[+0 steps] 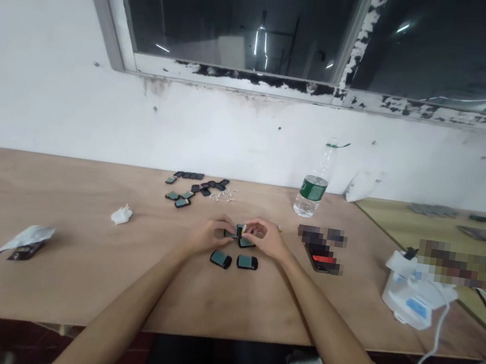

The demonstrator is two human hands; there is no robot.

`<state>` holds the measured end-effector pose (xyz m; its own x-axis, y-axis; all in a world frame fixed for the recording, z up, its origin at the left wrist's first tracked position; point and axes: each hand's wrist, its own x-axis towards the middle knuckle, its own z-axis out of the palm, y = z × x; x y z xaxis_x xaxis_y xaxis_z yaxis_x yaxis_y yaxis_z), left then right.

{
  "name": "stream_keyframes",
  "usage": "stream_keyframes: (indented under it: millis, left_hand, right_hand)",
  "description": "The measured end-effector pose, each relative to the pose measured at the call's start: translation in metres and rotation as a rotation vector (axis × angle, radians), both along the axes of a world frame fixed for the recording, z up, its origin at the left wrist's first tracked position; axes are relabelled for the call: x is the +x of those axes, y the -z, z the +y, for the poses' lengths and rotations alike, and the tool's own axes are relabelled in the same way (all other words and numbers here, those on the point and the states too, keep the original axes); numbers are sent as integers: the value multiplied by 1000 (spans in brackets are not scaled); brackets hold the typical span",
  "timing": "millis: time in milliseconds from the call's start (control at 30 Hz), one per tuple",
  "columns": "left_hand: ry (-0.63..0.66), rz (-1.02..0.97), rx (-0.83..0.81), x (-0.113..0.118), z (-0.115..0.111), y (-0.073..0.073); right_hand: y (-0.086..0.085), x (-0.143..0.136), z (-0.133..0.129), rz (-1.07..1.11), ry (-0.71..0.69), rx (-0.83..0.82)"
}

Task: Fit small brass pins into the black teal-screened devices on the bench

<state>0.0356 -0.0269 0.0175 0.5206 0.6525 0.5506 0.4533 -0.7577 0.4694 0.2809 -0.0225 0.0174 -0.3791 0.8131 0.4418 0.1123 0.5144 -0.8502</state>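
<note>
My left hand (213, 233) is closed on a small dark device (230, 234) with a greyish screen, low over the table. Beside it, my right hand (262, 237) pinches something small and pale yellow (244, 228) at the device's right end. Another black device (246, 243) lies partly under the fingers of my right hand. Two more, with green-grey screens, rest nearer to me, one on the left (220, 259) and one on the right (247, 262).
Behind my hands lie several dark devices (183, 202) and small white pieces (222, 195). A water bottle (313, 189), a phone (323, 256) and a white device with cables (410, 296) stand or lie rightward. Crumpled tissue (121, 214) and a torn wrapper (29, 242) are left.
</note>
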Motion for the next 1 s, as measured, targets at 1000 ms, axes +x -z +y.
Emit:
stream_keyframes:
  millis: [1000]
  left_hand:
    - [-86,-108,20,6,-7,-10]
  right_hand:
    - [-1,11,6,-211,56,319]
